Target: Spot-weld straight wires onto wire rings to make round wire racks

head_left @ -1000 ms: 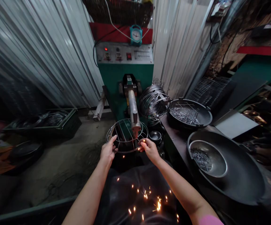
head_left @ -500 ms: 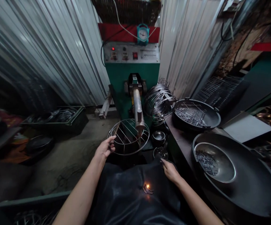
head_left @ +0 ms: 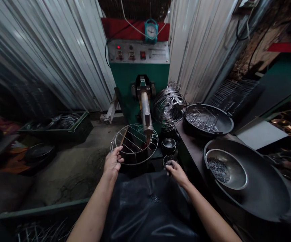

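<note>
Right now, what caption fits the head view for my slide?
Left hand holds the wire rack under the welder arm; right hand reaches to a small bowl.

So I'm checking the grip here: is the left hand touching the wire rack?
Touching. The head view shows the left hand with its fingers curled over the near rim of the wire rack, no gap between them.
</note>
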Action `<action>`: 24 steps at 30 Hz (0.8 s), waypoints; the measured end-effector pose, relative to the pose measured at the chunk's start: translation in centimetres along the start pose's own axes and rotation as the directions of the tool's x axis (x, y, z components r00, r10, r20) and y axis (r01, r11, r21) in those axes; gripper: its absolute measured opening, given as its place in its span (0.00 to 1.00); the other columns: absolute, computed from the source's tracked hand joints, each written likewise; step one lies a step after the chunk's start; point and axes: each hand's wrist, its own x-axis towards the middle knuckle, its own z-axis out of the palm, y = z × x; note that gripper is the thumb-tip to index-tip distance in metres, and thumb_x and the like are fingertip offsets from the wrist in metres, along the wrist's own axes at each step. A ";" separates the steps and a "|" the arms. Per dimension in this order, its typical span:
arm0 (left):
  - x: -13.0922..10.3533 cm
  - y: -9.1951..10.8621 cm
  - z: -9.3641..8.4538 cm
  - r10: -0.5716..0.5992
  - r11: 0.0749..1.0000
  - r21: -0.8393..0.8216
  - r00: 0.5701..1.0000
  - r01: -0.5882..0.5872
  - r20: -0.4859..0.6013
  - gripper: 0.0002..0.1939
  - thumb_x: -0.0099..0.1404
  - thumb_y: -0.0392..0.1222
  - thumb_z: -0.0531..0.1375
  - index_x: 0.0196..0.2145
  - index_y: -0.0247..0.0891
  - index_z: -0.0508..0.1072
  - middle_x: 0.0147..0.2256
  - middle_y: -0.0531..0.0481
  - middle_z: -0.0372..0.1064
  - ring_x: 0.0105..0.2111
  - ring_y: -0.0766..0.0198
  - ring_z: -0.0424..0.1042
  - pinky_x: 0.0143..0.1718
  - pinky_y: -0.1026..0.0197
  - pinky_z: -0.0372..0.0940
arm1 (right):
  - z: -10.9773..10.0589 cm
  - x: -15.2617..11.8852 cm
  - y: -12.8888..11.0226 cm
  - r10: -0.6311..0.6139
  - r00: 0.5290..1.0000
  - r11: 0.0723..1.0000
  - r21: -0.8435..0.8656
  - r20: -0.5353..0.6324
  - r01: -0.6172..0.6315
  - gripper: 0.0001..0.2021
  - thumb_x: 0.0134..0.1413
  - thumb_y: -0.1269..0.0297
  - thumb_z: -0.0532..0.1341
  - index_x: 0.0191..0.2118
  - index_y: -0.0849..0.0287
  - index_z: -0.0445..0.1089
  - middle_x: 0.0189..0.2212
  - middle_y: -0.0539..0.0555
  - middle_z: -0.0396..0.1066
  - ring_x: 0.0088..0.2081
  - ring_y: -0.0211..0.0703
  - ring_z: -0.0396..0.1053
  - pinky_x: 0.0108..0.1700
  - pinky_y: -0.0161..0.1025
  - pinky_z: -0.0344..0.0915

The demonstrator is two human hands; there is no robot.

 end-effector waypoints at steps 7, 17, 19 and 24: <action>0.1 -1.0 0.4 -0.032 0.999 -0.005 0.999 0.032 0.038 0.21 0.35 0.38 0.66 0.21 0.38 0.56 0.15 0.65 0.44 0.13 0.79 0.42 0.12 0.71 0.41 | -1.2 -1.7 3.0 -0.113 0.994 0.950 -0.293 0.007 0.110 0.09 0.46 0.60 0.54 0.31 0.57 0.67 0.26 0.51 0.69 0.31 0.44 0.69 0.37 0.40 0.63; -0.5 -1.4 0.6 -0.033 0.999 0.044 0.997 0.030 0.068 0.21 0.35 0.39 0.67 0.22 0.38 0.57 0.15 0.65 0.44 0.13 0.79 0.42 0.12 0.70 0.40 | 1.2 -0.6 -2.8 -0.016 0.997 0.989 0.146 -0.074 0.027 0.08 0.41 0.64 0.56 0.28 0.56 0.54 0.17 0.42 0.61 0.16 0.31 0.55 0.19 0.29 0.50; -0.4 -1.4 0.7 -0.013 0.998 0.069 0.998 0.008 0.067 0.21 0.35 0.40 0.67 0.22 0.38 0.57 0.16 0.65 0.44 0.12 0.79 0.43 0.13 0.70 0.41 | 2.0 -0.6 -4.9 -0.083 0.996 0.970 0.226 -0.034 0.088 0.09 0.44 0.61 0.57 0.29 0.56 0.55 0.20 0.44 0.64 0.17 0.31 0.58 0.20 0.29 0.53; -0.3 -1.4 1.2 0.046 0.995 0.087 0.997 -0.052 0.064 0.21 0.34 0.42 0.67 0.22 0.38 0.57 0.16 0.64 0.45 0.13 0.79 0.44 0.13 0.69 0.42 | 4.7 0.2 -7.7 -0.365 0.931 0.912 0.202 0.001 0.358 0.11 0.52 0.59 0.54 0.41 0.56 0.58 0.28 0.49 0.69 0.24 0.34 0.66 0.29 0.34 0.63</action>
